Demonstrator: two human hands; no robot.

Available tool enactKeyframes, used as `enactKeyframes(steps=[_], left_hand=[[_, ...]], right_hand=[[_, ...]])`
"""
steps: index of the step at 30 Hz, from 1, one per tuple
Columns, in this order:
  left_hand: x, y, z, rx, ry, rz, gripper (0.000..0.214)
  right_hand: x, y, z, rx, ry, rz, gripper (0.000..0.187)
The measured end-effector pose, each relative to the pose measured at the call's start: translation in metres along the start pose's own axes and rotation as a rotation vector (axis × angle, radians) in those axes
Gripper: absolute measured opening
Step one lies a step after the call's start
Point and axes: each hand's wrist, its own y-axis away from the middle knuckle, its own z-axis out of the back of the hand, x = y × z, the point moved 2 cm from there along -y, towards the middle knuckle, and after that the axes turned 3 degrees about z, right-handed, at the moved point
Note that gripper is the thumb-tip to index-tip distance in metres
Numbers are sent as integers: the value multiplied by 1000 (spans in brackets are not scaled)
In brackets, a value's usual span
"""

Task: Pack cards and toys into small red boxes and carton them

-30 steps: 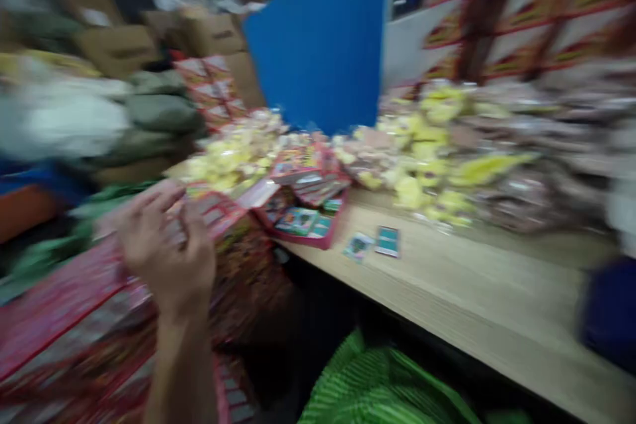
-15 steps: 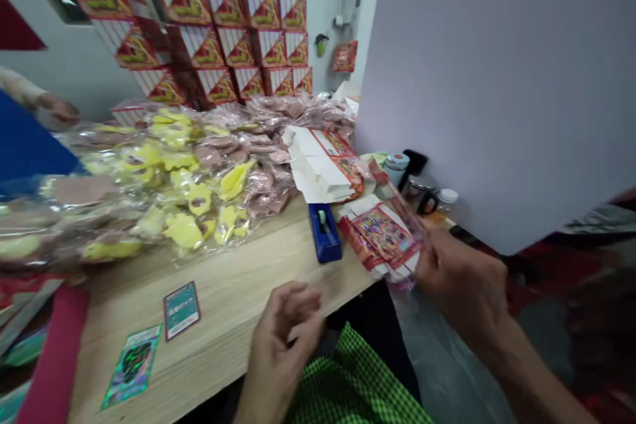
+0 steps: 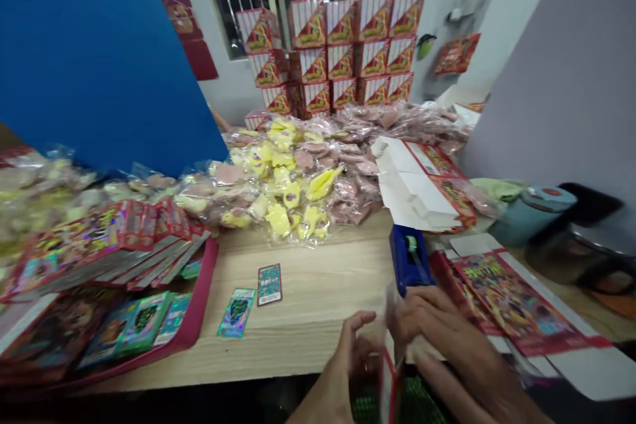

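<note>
My left hand [image 3: 354, 361] and my right hand [image 3: 430, 328] meet at the table's near edge, both gripping a thin red-edged packet [image 3: 388, 381] stood on end, which is blurred and partly hidden by my fingers. Just beyond my right hand stands a blue tape dispenser [image 3: 411, 258]. A flat red printed carton sheet [image 3: 519, 301] lies to the right of my right hand. Two small teal cards [image 3: 269, 285] lie on the wooden table [image 3: 308, 344] to the left of my hands.
Bagged yellow and pink items [image 3: 298, 185] heap along the table's back. A folded white-and-red box [image 3: 422, 185] rests beside them. Red packets fill a pink tray [image 3: 99, 265] at left. Red-and-white cartons [image 3: 338, 53] stack behind. A blue board [image 3: 99, 59] stands upper left, a teal flask [image 3: 531, 218] right.
The view has swung left and up, bringing the tray and blue board in. My right hand has come in toward my left, and the packet now stands between both hands.
</note>
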Motion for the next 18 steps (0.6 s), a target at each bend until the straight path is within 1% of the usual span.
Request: enactKeyframes(steps=[2, 3, 4, 5, 7, 8, 9, 11, 13, 16, 17, 18], left_hand=[[-6, 6, 2, -47, 111, 4, 98], [-10, 9, 3, -92, 158, -3, 87], [-13, 12, 4, -140, 212, -9, 77], [-15, 14, 4, -184, 259, -14, 70], [-19, 18, 6, -258, 316, -24, 61], [-20, 19, 7, -300, 340, -23, 59], [-20, 20, 8, -341, 356, -18, 57], [-18, 22, 10, -409, 361, -13, 51], [-16, 22, 12, -431, 325, -34, 47], [-11, 23, 13, -391, 246, -59, 49], [-8, 23, 13, -358, 240, -53, 51], [-5, 24, 13, -323, 248, -37, 53]], right_hand=[[-21, 0, -7, -35, -69, -135, 30], [-30, -1, -16, -39, -139, -207, 35], [-37, -1, -26, -18, -240, -267, 40], [-40, -3, -39, 31, -369, -311, 44], [-38, -6, -65, 129, -650, -355, 43], [-35, -9, -76, 139, -765, -375, 39], [-33, -10, -85, 121, -856, -408, 34], [-29, -13, -97, 36, -980, -485, 26], [-28, -13, -102, -33, -1057, -554, 24], [-30, -13, -102, -48, -1168, -637, 21], [-31, -12, -102, -46, -1202, -657, 25], [-31, -11, -100, -49, -1227, -670, 35]])
